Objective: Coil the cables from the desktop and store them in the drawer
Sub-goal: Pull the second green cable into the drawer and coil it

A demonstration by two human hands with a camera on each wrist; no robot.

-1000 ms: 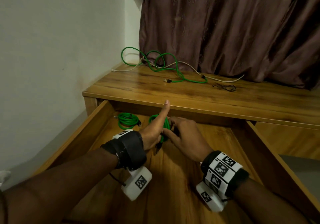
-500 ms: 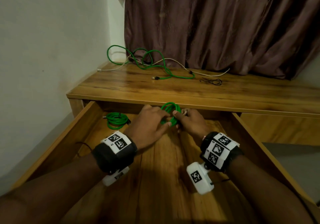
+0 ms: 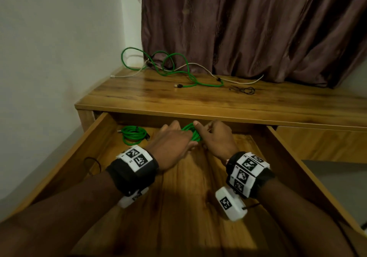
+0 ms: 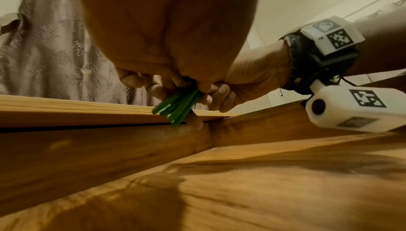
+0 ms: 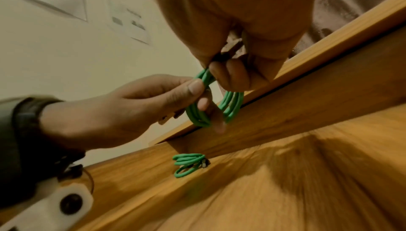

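A coiled green cable hangs between both hands over the back of the open wooden drawer. My left hand pinches one side of the coil between thumb and fingers. My right hand grips the other side. A second green coil lies at the drawer's back left. On the desktop lie a loose green cable, a white cable and a thin black cable.
A white wall runs along the left and a brown curtain hangs behind the desk. A thin black loop lies by the drawer's left wall. The drawer's right wall borders a second closed drawer front.
My left hand turned palm down and closed its thumb onto the coil. Both hands carried the coil farther back toward the desk edge. The view shifted right.
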